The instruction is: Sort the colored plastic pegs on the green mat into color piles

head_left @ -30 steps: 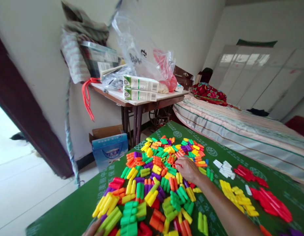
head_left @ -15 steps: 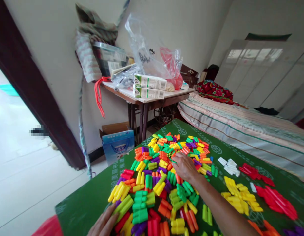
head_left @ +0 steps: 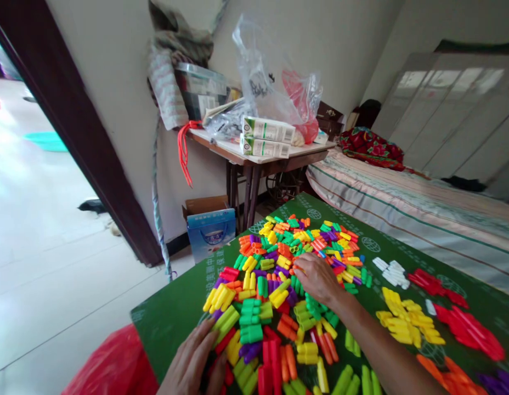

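Note:
A big heap of small plastic blocks (head_left: 279, 285) in yellow, green, orange, purple and red covers the middle of a green cloth-covered table (head_left: 172, 323). My right hand (head_left: 318, 277) rests on the heap's middle, fingers curled down among orange and green pieces; whether it grips one is hidden. My left hand (head_left: 192, 362) lies at the heap's near-left edge, fingers stretched against yellow-green and red blocks. To the right lie sorted groups: white blocks (head_left: 391, 272), yellow blocks (head_left: 406, 318) and red blocks (head_left: 460, 323).
A small wooden table (head_left: 263, 159) with two cartons and plastic bags stands against the far wall. Under it is a blue box (head_left: 209, 236). A striped bed (head_left: 414, 203) runs along the right. A doorway opens on the left. A red bag (head_left: 110, 365) sits at the table's near-left corner.
The view has swung left and down, so more of my left hand shows at the heap's edge. My right hand stays on the middle of the heap.

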Demonstrator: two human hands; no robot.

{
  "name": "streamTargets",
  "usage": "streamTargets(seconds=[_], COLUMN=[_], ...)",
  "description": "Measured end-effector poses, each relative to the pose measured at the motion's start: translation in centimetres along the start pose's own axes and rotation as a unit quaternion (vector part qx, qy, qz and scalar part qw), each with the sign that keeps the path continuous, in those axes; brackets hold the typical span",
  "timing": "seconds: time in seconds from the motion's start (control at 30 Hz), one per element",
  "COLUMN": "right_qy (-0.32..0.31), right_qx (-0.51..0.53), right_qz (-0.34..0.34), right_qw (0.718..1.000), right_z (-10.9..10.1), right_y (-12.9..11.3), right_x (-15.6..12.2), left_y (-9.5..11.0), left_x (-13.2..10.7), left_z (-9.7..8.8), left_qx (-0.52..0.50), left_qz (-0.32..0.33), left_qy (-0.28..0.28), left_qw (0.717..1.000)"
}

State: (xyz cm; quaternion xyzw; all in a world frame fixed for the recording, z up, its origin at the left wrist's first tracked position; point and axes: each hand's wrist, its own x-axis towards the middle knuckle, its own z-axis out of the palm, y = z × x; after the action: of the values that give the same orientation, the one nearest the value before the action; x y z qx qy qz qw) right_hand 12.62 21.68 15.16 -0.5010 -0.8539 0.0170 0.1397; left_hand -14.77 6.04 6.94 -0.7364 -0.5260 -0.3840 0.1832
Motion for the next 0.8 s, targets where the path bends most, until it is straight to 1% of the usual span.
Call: streamTargets(seconds=[0.13, 0.23, 0.37, 0.53, 0.67, 0.8], right_qy=[0.018, 0.022, 0.027, 0.037, 0.046, 0.059], right_qx=[0.02, 0.036, 0.055, 0.064, 0.098, 0.123], right_qz=[-0.035, -0.073, -0.114, -0.126, -0.132, -0.102], right_qw=[0.999, 0.996, 0.992, 0.989, 0.985, 0.985], right_z=[-0.4, -0.6, -0.6, -1.1, -1.6, -1.6], right_y=[-1.8, -3.0, -3.9, -4.7, -5.6, -6.7], right_x=[0.3, 0.3, -0.5, -2.7, -5.1, -7.9], left_y=[0.7, 1.2, 1.5, 1.6, 1.8, 1.5], left_x=[0.6, 1.0, 1.3, 1.3, 1.4, 1.4], left_z=[-0.5, -0.9, -1.2, -1.2, -1.1, -1.1], left_qx=[-0.033, -0.057, -0.072, -0.095, -0.104, -0.101], left_qz=[-0.026, -0.038, -0.062, -0.079, -0.077, -0.073], left_qy=[-0.01, -0.005, -0.002, -0.003, -0.001, -0.003], left_qw=[0.999, 0.998, 0.995, 0.992, 0.992, 0.992])
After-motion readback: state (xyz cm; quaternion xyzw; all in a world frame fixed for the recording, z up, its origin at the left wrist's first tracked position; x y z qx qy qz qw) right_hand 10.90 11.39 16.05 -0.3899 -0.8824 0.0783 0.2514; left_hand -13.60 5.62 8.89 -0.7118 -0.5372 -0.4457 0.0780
